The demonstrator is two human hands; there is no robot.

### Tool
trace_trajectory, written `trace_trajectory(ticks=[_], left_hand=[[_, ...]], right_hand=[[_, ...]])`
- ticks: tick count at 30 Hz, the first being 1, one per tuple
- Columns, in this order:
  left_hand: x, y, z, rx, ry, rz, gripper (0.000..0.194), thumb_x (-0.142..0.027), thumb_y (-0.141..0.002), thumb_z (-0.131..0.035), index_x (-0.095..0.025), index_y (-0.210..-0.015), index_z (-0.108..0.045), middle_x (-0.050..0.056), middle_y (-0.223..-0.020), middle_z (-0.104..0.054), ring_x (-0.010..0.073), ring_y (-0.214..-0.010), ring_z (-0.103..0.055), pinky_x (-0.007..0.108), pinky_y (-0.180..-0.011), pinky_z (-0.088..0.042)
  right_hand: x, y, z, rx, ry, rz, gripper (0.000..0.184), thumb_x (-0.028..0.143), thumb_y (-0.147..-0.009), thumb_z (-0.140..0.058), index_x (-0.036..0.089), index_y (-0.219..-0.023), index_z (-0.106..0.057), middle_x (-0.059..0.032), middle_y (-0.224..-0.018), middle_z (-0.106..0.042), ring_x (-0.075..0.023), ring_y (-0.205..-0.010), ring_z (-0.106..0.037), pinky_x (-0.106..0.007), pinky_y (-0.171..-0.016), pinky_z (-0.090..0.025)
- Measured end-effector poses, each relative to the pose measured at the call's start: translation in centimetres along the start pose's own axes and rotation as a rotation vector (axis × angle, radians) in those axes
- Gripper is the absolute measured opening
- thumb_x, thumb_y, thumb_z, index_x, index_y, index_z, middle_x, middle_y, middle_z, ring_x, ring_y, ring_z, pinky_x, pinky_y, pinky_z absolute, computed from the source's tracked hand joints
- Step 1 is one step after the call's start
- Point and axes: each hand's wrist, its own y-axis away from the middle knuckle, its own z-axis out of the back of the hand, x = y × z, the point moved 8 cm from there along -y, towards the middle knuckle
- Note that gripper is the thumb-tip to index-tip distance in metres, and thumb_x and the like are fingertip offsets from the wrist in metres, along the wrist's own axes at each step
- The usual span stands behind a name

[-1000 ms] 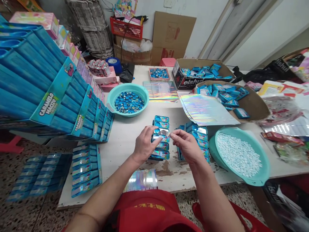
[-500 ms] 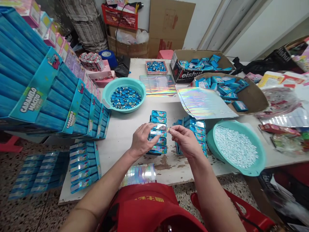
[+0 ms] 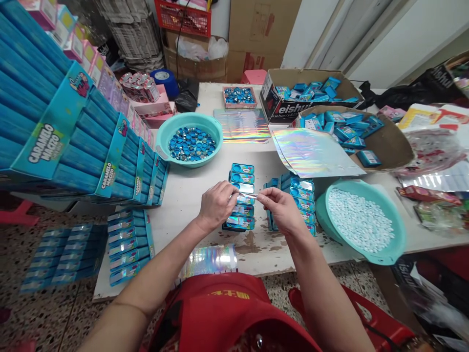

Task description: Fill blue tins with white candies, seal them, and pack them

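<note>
My left hand (image 3: 217, 204) and my right hand (image 3: 280, 209) are both pinched on a small shiny holographic sticker (image 3: 248, 195), stretched between them above a row of blue candy tins (image 3: 241, 198) on the white table (image 3: 190, 200). A second row of blue tins (image 3: 298, 195) lies just right of my right hand. A sheet of holographic stickers (image 3: 210, 260) rests at the table's near edge, in front of my red apron.
A teal bowl of blue caps (image 3: 189, 140) stands behind the tins; a teal bowl of white tablets (image 3: 361, 222) sits to the right. Holographic sheets (image 3: 311, 157), cardboard boxes of blue tins (image 3: 351, 132) and stacked blue display cartons (image 3: 73, 137) surround the work spot.
The sticker stays held between both hands, which have edged down toward the tin row. The camera view has tilted slightly.
</note>
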Motion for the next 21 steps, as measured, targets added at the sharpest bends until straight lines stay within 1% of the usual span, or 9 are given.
trace_trajectory(ticks=[2, 6, 7, 11, 13, 15, 17, 19, 21], left_hand=[[0.2, 0.0, 0.3, 0.013, -0.008, 0.018, 0.016, -0.020, -0.087, -0.048, -0.017, -0.078, -0.061, 0.003, -0.077, -0.063, 0.0136, -0.074, -0.058, 0.024, -0.064, -0.041], [1.2, 0.5, 1.2, -0.033, 0.159, 0.097, 0.014, -0.018, -0.086, -0.050, -0.018, -0.079, -0.061, 0.001, -0.075, -0.064, 0.0108, -0.069, -0.058, 0.021, -0.059, -0.042], [1.0, 0.7, 1.6, -0.061, 0.173, 0.044, 0.013, -0.017, -0.086, -0.051, -0.019, -0.081, -0.062, 0.001, -0.076, -0.064, 0.0110, -0.070, -0.058, 0.022, -0.061, -0.043], [-0.4, 2.3, 3.8, -0.226, 0.040, -0.337, 0.017, -0.013, -0.081, -0.058, -0.025, -0.090, -0.066, 0.002, -0.085, -0.068, 0.0153, -0.086, -0.060, 0.028, -0.073, -0.044], [0.2, 2.8, 4.8, -0.319, 0.037, -0.338, 0.019, -0.012, -0.080, -0.059, -0.027, -0.091, -0.067, 0.002, -0.088, -0.069, 0.0154, -0.088, -0.061, 0.029, -0.075, -0.045], [2.2, 2.8, 5.7, -0.408, 0.149, -0.117, 0.017, -0.018, -0.082, -0.059, -0.025, -0.095, -0.066, 0.003, -0.089, -0.069, 0.0148, -0.086, -0.061, 0.030, -0.078, -0.046], [4.7, 2.9, 5.4, -0.403, 0.392, 0.230, 0.020, -0.029, -0.083, -0.059, -0.021, -0.101, -0.064, 0.005, -0.091, -0.068, 0.0148, -0.084, -0.062, 0.030, -0.077, -0.049], [5.8, 3.4, 3.1, -0.225, 0.739, 0.551, 0.035, -0.044, -0.083, -0.056, -0.016, -0.103, -0.062, 0.008, -0.092, -0.067, 0.0153, -0.079, -0.063, 0.028, -0.068, -0.051], [4.5, 4.2, 0.3, 0.065, 1.085, 0.755, 0.051, -0.057, -0.082, -0.049, -0.012, -0.102, -0.062, 0.012, -0.092, -0.066, 0.0159, -0.073, -0.063, 0.025, -0.056, -0.050]], right_hand=[[-0.1, -0.1, 0.0, -0.006, 0.005, -0.025, 0.035, 0.044, -0.052, -0.079, 0.017, -0.063, -0.060, 0.0035, -0.060, -0.053, -0.0081, -0.054, -0.041, -0.024, -0.052, -0.033], [-0.7, 0.0, -0.3, 0.041, -0.056, -0.138, 0.037, 0.044, -0.048, -0.083, 0.017, -0.063, -0.061, 0.0038, -0.060, -0.054, -0.0075, -0.054, -0.043, -0.023, -0.052, -0.035], [-0.9, 0.1, -0.4, 0.064, -0.106, -0.185, 0.038, 0.042, -0.046, -0.084, 0.017, -0.063, -0.061, 0.0043, -0.060, -0.053, -0.0072, -0.054, -0.044, -0.023, -0.053, -0.036], [-1.2, 0.8, -1.5, 0.193, -0.284, -0.294, 0.034, 0.035, -0.047, -0.086, 0.017, -0.064, -0.062, 0.0059, -0.058, -0.051, -0.0055, -0.053, -0.044, -0.022, -0.055, -0.041], [-0.8, 1.2, -1.8, 0.228, -0.317, -0.293, 0.032, 0.033, -0.050, -0.085, 0.017, -0.064, -0.062, 0.0058, -0.059, -0.051, -0.0052, -0.053, -0.044, -0.021, -0.054, -0.040], [-0.4, 1.5, -1.8, 0.222, -0.332, -0.276, 0.031, 0.033, -0.052, -0.085, 0.017, -0.065, -0.062, 0.0060, -0.059, -0.051, -0.0052, -0.053, -0.045, -0.021, -0.054, -0.041], [0.0, 1.9, -1.5, 0.205, -0.323, -0.235, 0.030, 0.034, -0.054, -0.084, 0.018, -0.067, -0.062, 0.0060, -0.060, -0.051, -0.0052, -0.053, -0.045, -0.021, -0.055, -0.041], [0.5, 2.2, -1.3, 0.200, -0.287, -0.178, 0.029, 0.035, -0.057, -0.082, 0.018, -0.068, -0.061, 0.0057, -0.061, -0.051, -0.0054, -0.053, -0.045, -0.020, -0.054, -0.039], [0.9, 2.5, -1.0, 0.196, -0.229, -0.114, 0.027, 0.036, -0.061, -0.080, 0.019, -0.070, -0.061, 0.0052, -0.062, -0.051, -0.0059, -0.054, -0.045, -0.020, -0.053, -0.037]])
